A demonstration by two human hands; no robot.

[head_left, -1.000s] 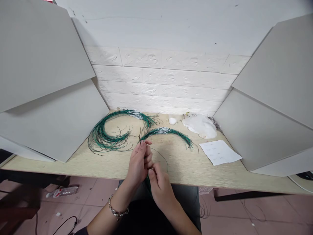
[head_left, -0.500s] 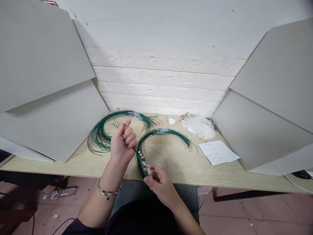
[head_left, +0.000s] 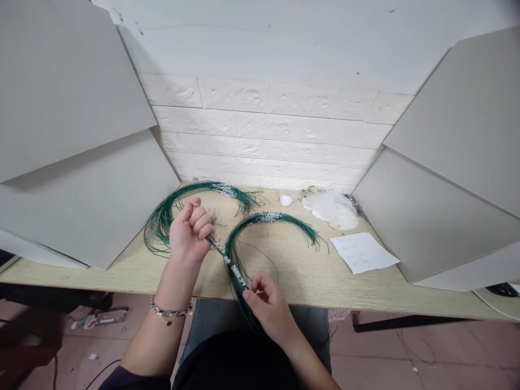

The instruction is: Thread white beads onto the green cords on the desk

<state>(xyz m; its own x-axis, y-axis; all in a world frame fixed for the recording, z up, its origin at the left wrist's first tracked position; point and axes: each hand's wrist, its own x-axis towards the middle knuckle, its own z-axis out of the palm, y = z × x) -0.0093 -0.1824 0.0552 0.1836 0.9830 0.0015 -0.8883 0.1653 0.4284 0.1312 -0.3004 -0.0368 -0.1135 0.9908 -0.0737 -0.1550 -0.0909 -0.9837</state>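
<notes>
A thin bunch of dark green cords strung with white beads (head_left: 235,269) runs slantwise between my two hands. My left hand (head_left: 190,230) is closed round its upper end, palm turned towards me. Lower down, my right hand (head_left: 268,306) pinches the strand just below the beads, near the table edge. Beside this strand, a curved bundle of green cords (head_left: 239,230) lies on the table and hangs over the front edge. A band of white beads (head_left: 270,216) sits near its top. Behind my left hand lies another looped green bundle (head_left: 162,216) with white beads.
Right of the bundles are a white bag (head_left: 331,208), a small white heap (head_left: 286,200) and a paper with faint writing (head_left: 363,253). Grey panels (head_left: 122,206) flank the wooden table (head_left: 309,281) on both sides, with a white brick-patterned wall behind. A plastic bottle (head_left: 101,319) lies on the floor.
My left hand has moved left, away from my right hand, and more beaded strand shows between them. My right hand has shifted slightly, now pinching below the beads.
</notes>
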